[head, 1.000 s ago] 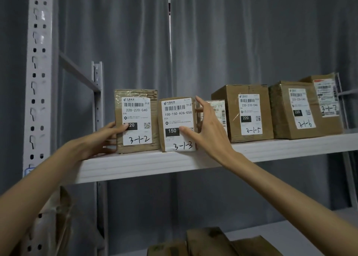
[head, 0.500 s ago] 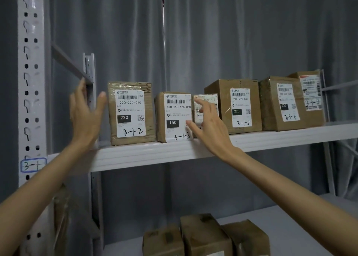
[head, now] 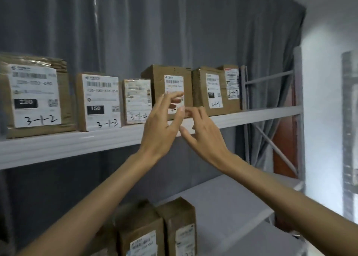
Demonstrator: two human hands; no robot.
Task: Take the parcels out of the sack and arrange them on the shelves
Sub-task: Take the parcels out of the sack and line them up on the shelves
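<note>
Several brown cardboard parcels with white labels stand in a row on the upper white shelf [head: 251,116]: parcel 3-1-2 [head: 34,97], parcel 3-1-3 [head: 99,101], parcel 3-1-4 [head: 136,100], a taller parcel [head: 166,75], parcel 3-1-6 [head: 211,90] and parcel 3-1-7 [head: 231,83]. My left hand [head: 161,124] is raised in front of the taller parcel, fingers spread, holding nothing. My right hand [head: 203,133] is just to its right, before the shelf edge, fingers loosely spread and empty. No sack is in view.
More parcels [head: 155,228] stand on the lower shelf [head: 232,201] at the bottom middle. A grey curtain [head: 174,23] hangs behind the shelving. The rack's right upright and cross braces [head: 267,135] close off the shelf end.
The view has swung right along the shelf. My left hand left the rack's left upright and came across to the taller parcel; my right hand moved right from parcel 3-1-4.
</note>
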